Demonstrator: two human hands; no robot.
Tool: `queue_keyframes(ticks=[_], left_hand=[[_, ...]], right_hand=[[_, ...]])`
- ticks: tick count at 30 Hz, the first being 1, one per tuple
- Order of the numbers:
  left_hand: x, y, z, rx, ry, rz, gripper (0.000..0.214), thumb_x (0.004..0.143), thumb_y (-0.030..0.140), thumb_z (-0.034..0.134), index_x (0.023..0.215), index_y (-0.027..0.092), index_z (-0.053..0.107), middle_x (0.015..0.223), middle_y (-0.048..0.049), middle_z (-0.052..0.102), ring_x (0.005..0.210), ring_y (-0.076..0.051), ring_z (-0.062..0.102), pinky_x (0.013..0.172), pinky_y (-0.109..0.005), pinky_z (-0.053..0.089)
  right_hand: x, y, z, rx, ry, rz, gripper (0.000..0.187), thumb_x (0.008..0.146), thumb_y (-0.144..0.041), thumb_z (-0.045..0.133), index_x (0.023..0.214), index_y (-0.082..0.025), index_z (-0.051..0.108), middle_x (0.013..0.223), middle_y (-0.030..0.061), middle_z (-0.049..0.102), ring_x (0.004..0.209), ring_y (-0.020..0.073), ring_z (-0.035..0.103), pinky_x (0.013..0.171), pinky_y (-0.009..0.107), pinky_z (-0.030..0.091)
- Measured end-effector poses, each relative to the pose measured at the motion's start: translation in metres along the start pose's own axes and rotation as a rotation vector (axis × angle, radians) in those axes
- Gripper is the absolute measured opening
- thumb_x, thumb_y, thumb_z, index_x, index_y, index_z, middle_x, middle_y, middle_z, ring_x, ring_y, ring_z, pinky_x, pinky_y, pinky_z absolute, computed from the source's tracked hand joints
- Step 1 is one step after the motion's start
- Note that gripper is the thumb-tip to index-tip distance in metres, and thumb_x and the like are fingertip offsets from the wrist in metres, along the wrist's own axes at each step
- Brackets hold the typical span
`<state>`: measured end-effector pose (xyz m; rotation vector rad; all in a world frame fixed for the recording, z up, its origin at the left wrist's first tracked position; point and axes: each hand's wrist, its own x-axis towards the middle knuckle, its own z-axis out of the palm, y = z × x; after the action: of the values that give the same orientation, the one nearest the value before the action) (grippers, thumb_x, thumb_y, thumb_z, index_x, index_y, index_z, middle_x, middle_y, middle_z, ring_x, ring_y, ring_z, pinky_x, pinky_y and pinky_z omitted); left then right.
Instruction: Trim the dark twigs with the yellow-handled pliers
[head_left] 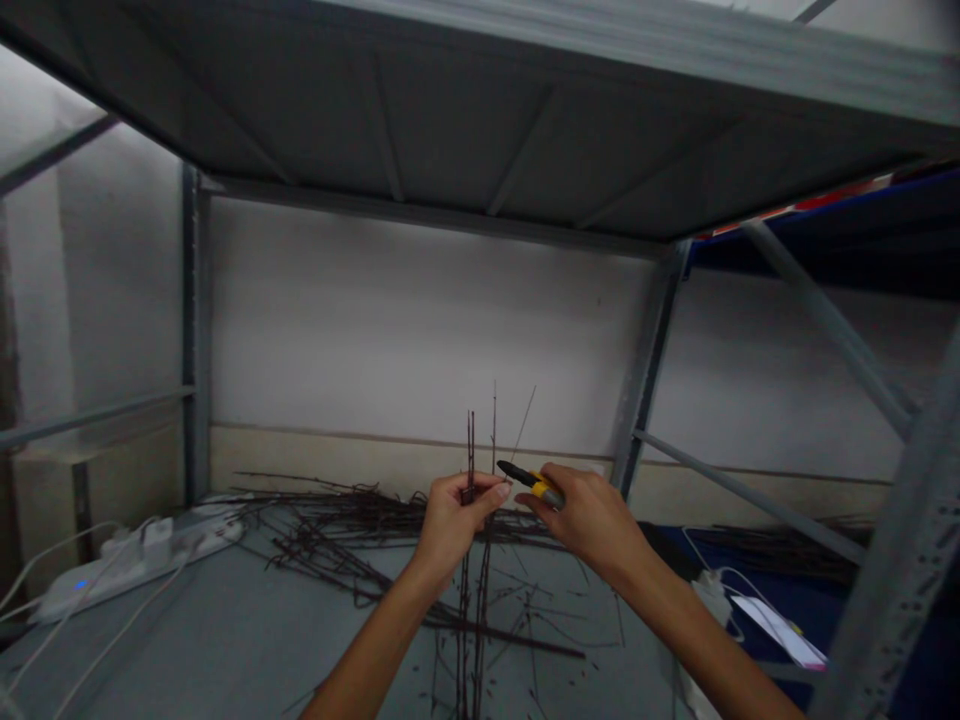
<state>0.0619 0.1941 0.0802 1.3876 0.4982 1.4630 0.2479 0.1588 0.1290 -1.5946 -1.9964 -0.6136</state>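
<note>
My left hand [454, 522] is shut on a bunch of thin dark twigs [470, 450], which stand upright above and below the fist. My right hand [589, 518] grips a black-and-yellow hand tool [529, 481], its black tip pointing left towards the twigs and stopping just short of my left fingers. Its exact kind is hard to tell, as my fingers hide part of it. Below both hands, a loose heap of dark twigs [337, 520] spreads over the grey metal shelf [225, 630].
A white power strip [139, 565] with plugged-in white cables lies at the left of the shelf. Grey steel uprights [649, 370] and a low shelf above [450, 120] frame the space. To the right, more twigs [780, 550] lie on a dark blue surface near a white sheet [780, 632].
</note>
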Motion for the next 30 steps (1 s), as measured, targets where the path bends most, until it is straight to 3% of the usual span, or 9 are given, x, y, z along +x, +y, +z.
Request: queue_keyframes(ticks=[5,14,18,23,27,30], left_hand=[[-0.003,0.001,0.0,0.009,0.009,0.005,0.037,0.075,0.045,0.082,0.089,0.011,0.079,0.059,0.0037,0.047,0.053,-0.008,0.031,0.048,-0.023,0.022],[0.0,0.008,0.006,-0.051,0.036,0.068,0.032,0.084,0.046,0.074,0.084,0.014,0.071,0.066,0.0022,0.051,0.056,-0.011,0.043,0.053,-0.023,0.033],[0.0,0.008,0.003,-0.106,0.076,0.057,0.029,0.082,0.043,0.077,0.082,0.014,0.071,0.072,-0.0001,0.056,0.064,-0.012,0.047,0.06,-0.023,0.038],[-0.005,0.009,0.003,-0.179,0.043,0.015,0.029,0.081,0.042,0.078,0.081,0.014,0.07,0.076,-0.0023,0.06,0.071,-0.014,0.054,0.069,-0.025,0.046],[-0.008,0.01,0.011,-0.24,-0.044,-0.032,0.034,0.082,0.047,0.076,0.089,0.015,0.069,0.068,-0.0004,0.055,0.06,-0.012,0.051,0.056,-0.024,0.044],[-0.006,0.012,0.013,-0.24,0.003,0.016,0.04,0.084,0.05,0.075,0.105,0.017,0.07,0.067,0.0034,0.048,0.054,-0.008,0.04,0.048,-0.019,0.033]], right_hand=[[0.0,-0.003,0.006,0.073,-0.019,0.037,0.028,0.094,-0.043,0.058,0.078,-0.022,0.067,0.07,0.0072,0.074,0.066,0.0234,0.069,0.061,0.03,0.036],[0.013,-0.018,0.008,0.483,0.06,0.132,0.038,0.088,-0.053,0.06,0.07,-0.02,0.063,0.064,0.0007,0.065,0.061,0.0181,0.059,0.059,0.027,0.038],[0.027,-0.015,0.004,0.625,0.141,0.177,0.038,0.085,-0.055,0.062,0.073,-0.019,0.063,0.065,0.0012,0.063,0.062,0.0179,0.057,0.06,0.028,0.04],[0.049,-0.018,0.003,0.844,0.086,0.267,0.042,0.079,-0.056,0.069,0.093,-0.016,0.067,0.064,0.0004,0.062,0.05,0.0148,0.053,0.05,0.028,0.042],[0.067,-0.027,0.009,0.941,0.02,0.253,0.043,0.075,-0.053,0.073,0.096,-0.016,0.066,0.068,0.0018,0.066,0.045,0.0125,0.053,0.043,0.025,0.041],[0.072,-0.032,0.012,0.995,0.008,0.235,0.039,0.079,-0.054,0.068,0.087,-0.016,0.065,0.066,0.0031,0.066,0.045,0.012,0.051,0.041,0.024,0.041]])
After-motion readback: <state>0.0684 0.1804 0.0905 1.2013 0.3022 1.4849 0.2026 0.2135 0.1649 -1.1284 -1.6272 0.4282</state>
